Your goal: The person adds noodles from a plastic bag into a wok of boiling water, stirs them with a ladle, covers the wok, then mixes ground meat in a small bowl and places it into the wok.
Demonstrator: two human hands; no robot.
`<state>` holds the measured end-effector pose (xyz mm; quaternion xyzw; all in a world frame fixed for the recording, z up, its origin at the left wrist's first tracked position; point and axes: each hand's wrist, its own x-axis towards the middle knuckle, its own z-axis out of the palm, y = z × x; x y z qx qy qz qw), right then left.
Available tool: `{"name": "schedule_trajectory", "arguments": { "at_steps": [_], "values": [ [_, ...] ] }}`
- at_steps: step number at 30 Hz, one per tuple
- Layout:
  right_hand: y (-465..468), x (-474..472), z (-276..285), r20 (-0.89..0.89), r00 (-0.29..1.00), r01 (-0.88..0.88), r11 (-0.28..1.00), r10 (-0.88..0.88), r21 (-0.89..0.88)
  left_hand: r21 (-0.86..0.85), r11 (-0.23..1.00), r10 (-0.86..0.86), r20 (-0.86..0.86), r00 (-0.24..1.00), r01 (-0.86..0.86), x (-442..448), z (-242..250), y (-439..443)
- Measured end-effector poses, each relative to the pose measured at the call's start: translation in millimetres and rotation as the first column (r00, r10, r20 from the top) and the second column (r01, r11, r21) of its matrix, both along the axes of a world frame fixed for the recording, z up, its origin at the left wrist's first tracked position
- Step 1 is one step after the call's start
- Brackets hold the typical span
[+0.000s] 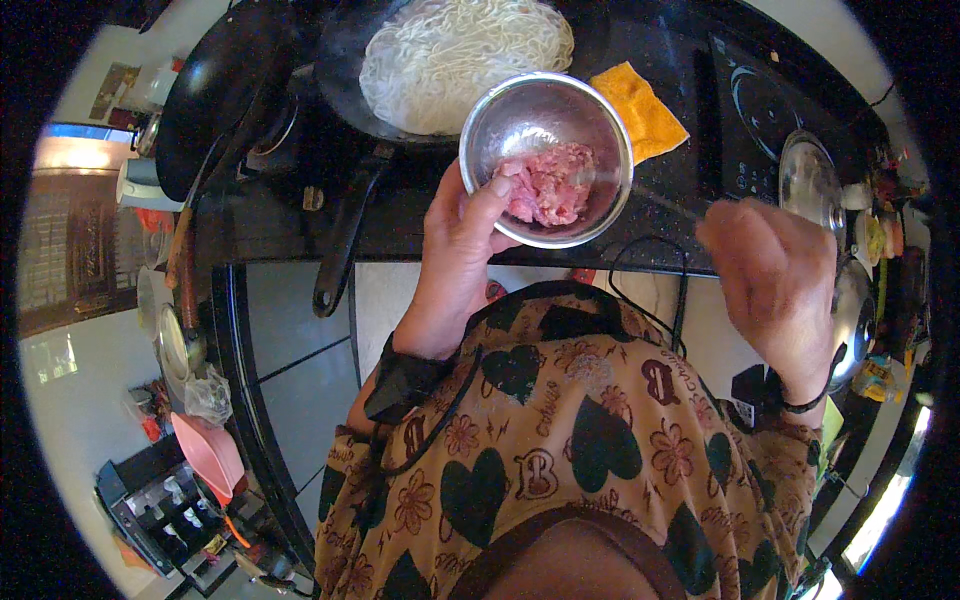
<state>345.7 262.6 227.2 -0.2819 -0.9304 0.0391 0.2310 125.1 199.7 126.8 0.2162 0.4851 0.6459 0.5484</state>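
My left hand [469, 240] grips a stainless steel bowl [546, 112] by its near left side, the thumb inside over the rim. Pink raw minced meat [551, 184] lies in the bowl. To the right, my blurred right hand [772, 277] is closed around a thin utensil [667, 204], whose blurred shaft points into the bowl; its tip is hard to make out. Beyond the bowl, a black frying pan [349, 112] holds a mass of pale noodles [465, 64]. Its black handle [349, 232] points towards me.
An orange cloth [637, 112] lies on the black counter, right of the noodles. A dark wok [217, 97] stands at the left. Farther right are a black cooktop [757, 112] and a metal lid [810, 176]. A black cable [616, 277] hangs over the counter's front edge.
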Motion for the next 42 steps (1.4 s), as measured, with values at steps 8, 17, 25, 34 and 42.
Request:
{"name": "schedule_trajectory", "arguments": {
  "at_steps": [8, 17, 25, 34, 42],
  "values": [
    [2.5, -20.4, -37.3, 0.234, 0.972, -0.022, 0.997, 0.005, 0.070, 0.041, 0.998, -0.048, -0.002, 0.999, 0.048, 2.7, -1.9, 2.4],
    [2.6, -8.6, -14.2, 0.053, 0.997, 0.045, 0.992, -0.051, 0.121, 0.041, 0.999, 0.001, 0.022, 1.000, -0.002, 5.2, -5.2, 5.7],
    [12.1, -23.5, -51.8, 0.023, 0.988, 0.151, 0.989, -0.151, 0.001, 0.056, 0.998, 0.030, -0.029, 0.999, -0.029, 9.5, -1.9, 3.3],
    [-13.6, -16.2, -38.2, -0.004, 1.000, -0.008, 0.989, 0.008, -0.151, 0.057, 0.998, 0.029, 0.010, 1.000, -0.029, 12.3, 0.8, 5.5],
    [6.4, -28.5, -42.8, 0.076, 0.997, 0.037, 0.999, -0.035, -0.031, 0.064, 0.997, -0.055, 0.024, 0.998, 0.053, 11.8, -5.2, 9.5]
  ]
}}
